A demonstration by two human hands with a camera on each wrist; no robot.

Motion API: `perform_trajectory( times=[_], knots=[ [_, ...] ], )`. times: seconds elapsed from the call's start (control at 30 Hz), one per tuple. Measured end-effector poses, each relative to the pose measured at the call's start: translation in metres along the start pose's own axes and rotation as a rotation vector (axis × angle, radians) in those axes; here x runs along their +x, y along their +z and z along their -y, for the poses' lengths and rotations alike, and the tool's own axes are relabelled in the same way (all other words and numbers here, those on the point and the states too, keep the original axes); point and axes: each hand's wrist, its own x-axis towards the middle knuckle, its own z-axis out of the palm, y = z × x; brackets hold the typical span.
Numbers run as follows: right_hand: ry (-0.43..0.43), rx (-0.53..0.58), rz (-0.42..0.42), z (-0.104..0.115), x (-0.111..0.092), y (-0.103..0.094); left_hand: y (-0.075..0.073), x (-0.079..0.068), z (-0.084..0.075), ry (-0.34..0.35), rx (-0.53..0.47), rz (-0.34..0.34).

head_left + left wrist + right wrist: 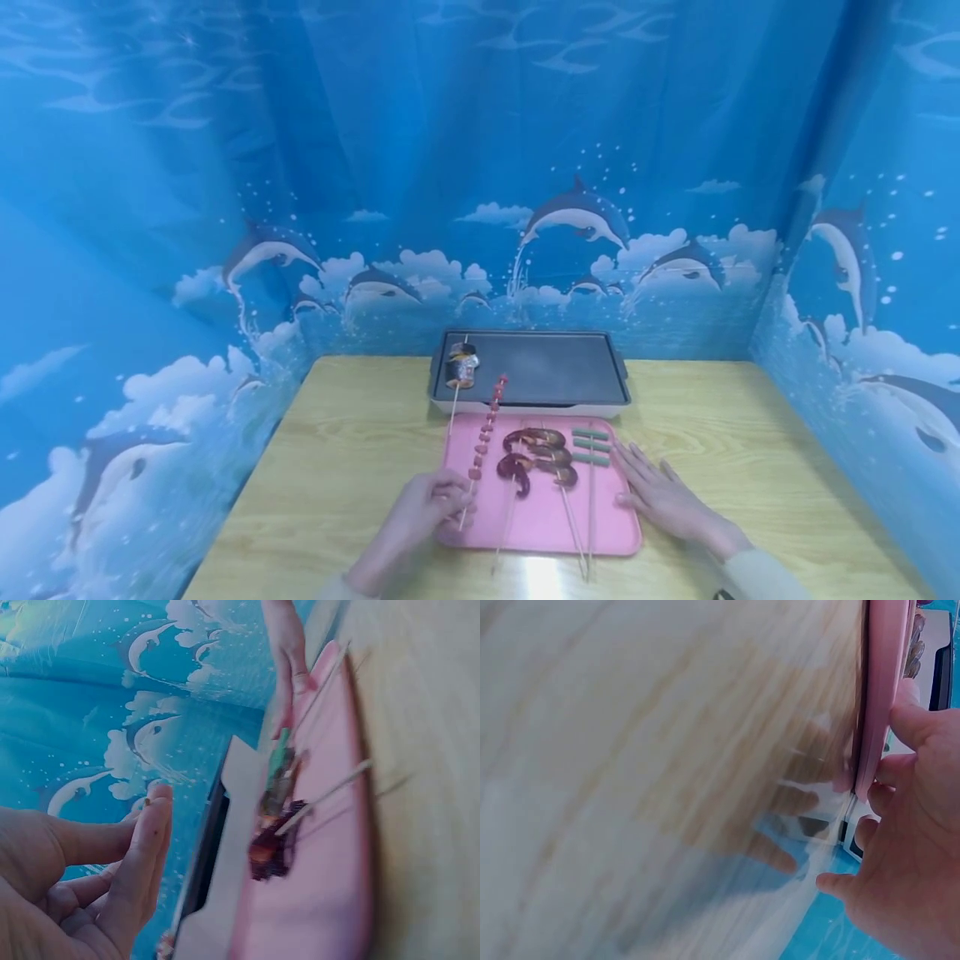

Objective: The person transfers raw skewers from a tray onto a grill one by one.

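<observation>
My left hand [427, 504] pinches the lower stick of a skewer of small red meat-like pieces [486, 429] between thumb and fingers. The skewer slants up over the left side of the pink tray [540, 525], and its tip overlaps the griddle's front edge in the head view. In the left wrist view, thumb and forefinger [142, 832] meet near the stick's end. My right hand [663, 500] rests at the tray's right edge with its fingers extended; the right wrist view shows its thumb [915, 724] against the rim.
A black electric griddle [547, 367] stands behind the tray, with a skewer of dark, silvery pieces [462, 367] at its left. On the tray lie skewers of dark, curled seafood-like pieces [551, 454] and green sticks [591, 446]. Several stick ends overhang the tray's front.
</observation>
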Motion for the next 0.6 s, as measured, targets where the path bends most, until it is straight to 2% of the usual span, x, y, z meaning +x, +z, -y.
perform_trajectory(
  times=[0.33,0.47,0.6],
  knots=[
    [0.080,-0.005,0.075,0.008,0.002,-0.005,0.000,0.059,-0.029,0.010,-0.036,-0.106],
    [0.065,-0.010,0.056,0.008,0.001,-0.004,0.001,0.088,-0.036,0.043,-0.035,-0.163],
    [0.045,0.003,0.033,0.006,0.001,-0.004,0.001,0.113,-0.038,0.056,0.008,-0.205]
  ],
)
